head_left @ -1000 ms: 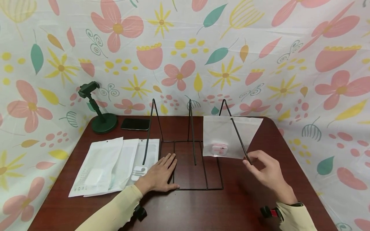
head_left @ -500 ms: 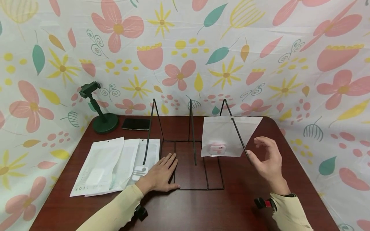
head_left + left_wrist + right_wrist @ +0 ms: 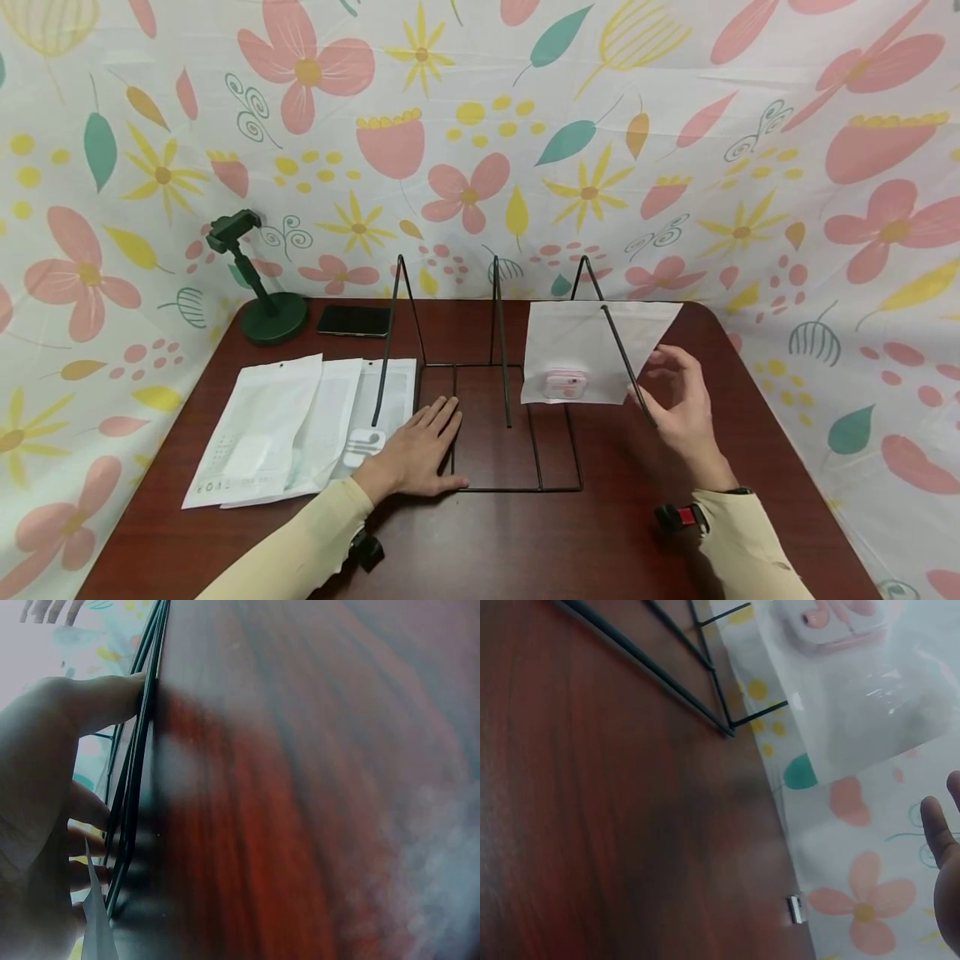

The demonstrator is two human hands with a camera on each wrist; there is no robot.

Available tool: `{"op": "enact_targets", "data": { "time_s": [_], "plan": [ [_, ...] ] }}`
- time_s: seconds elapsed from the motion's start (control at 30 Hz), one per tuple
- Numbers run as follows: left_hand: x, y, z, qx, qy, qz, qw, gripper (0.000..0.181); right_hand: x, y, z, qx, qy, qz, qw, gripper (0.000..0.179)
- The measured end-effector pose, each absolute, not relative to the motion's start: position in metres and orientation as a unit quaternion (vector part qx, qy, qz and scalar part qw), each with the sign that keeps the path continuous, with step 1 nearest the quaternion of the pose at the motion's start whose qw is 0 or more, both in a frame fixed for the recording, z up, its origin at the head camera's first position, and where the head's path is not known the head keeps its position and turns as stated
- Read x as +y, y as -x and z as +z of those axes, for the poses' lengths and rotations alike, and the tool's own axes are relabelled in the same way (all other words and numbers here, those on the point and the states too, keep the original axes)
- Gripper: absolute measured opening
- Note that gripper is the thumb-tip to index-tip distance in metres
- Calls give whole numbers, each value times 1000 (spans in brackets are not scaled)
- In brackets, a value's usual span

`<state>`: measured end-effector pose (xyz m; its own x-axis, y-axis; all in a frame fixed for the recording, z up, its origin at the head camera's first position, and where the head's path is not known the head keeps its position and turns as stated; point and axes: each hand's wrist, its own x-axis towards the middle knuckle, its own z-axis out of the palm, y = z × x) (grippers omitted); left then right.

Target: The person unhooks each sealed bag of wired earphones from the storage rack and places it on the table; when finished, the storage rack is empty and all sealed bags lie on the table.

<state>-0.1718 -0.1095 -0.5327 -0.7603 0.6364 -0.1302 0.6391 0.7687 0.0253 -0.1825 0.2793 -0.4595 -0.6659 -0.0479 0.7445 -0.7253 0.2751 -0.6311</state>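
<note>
A black wire display rack point(image 3: 498, 490) with three slanted prongs stands on the table. From its right prong hangs a white pouch point(image 3: 592, 333) by its top hole. In the right wrist view the pouch is see-through and pink earphones in a small case point(image 3: 840, 622) lie inside it. My left hand point(image 3: 420, 450) rests flat, fingers spread, across the left side of the rack's base. My right hand point(image 3: 682, 408) is at the pouch's right edge, fingers relaxed and partly behind it, the thumb by the prong's front end. In the right wrist view, only fingers point(image 3: 936, 829) show, apart from the pouch.
Several flat pouches point(image 3: 255, 425) lie overlapping at the left, one with white earphones point(image 3: 363, 443) in it. Behind them are a dark phone point(image 3: 352, 321) and a green phone stand point(image 3: 273, 318). A flower-patterned cloth point(image 3: 465, 108) hangs along the table's back and sides.
My right hand has let go of the prong's front end, lifted its fingers away and moved left to the pouch's right edge. The pouch has swung slightly. My left hand stays put.
</note>
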Motion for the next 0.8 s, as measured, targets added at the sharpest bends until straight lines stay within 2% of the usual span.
{"op": "enact_targets", "data": {
  "time_s": [0.23, 0.43, 0.6, 0.8],
  "plan": [
    [-110, 171, -533, 938, -342, -10, 62, 101, 273, 190, -473, -732, -262, 566, 276, 78],
    [-110, 171, -531, 938, -341, -5, 63, 101, 274, 202, -488, -693, -264, 634, 220, 81],
    [-110, 171, -531, 938, -339, -3, 65, 101, 275, 208, -502, -716, -213, 632, 207, 77],
    [-110, 171, -532, 938, -339, -2, 65, 101, 270, 205, -501, -739, -182, 615, 206, 64]
  ]
}}
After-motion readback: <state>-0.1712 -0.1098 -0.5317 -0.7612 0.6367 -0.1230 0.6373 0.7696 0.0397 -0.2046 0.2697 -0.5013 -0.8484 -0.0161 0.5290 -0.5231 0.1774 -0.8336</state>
